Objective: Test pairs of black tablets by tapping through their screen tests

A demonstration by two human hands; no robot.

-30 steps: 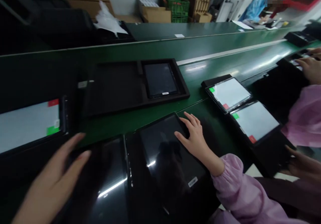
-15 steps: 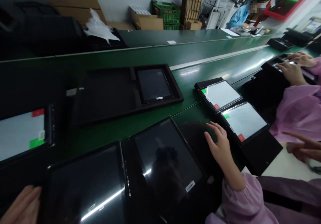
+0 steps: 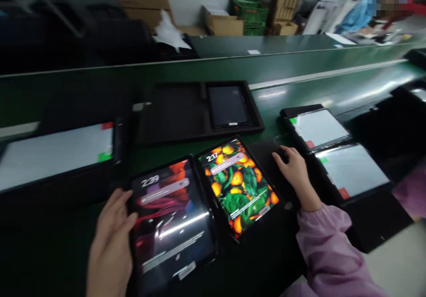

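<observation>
Green worktop (image 3: pixel 281 95) is stretching out in front of me, and on the near side the left tablet (image 3: pixel 168 217), showing 2:39, is lying next to the right tablet (image 3: pixel 237 181), showing 2:17. The two are nearly touching at their far corners and parting towards me, so I am reckoning that a sideways nudge could be knocking one frame against the other. My left hand (image 3: pixel 111 244) is lying along the left tablet's left edge, fingers loosely curled and thumb standing apart from them; I cannot tell whether the fingertips are pressing or only touching. Should a button be sitting there, stray pressure could be darkening the screen. My right hand (image 3: pixel 294 170) is reaching just beside the right tablet, thumb spread away from the bent fingers, nothing showing between them. Farther right, a nearer white-screened tablet (image 3: pixel 353 171) is lying beside a farther white-screened tablet (image 3: pixel 321 128), so an outward swing of my wrist could be bumping either. Glare is crossing the left tablet's screen, and I am thinking it could be masking a scratch. Beyond, a black tray (image 3: pixel 173 111) is holding a dark-screened tablet (image 3: pixel 228 104) in its right compartment; pushing the right tablet carelessly forward could be jarring that tray.
</observation>
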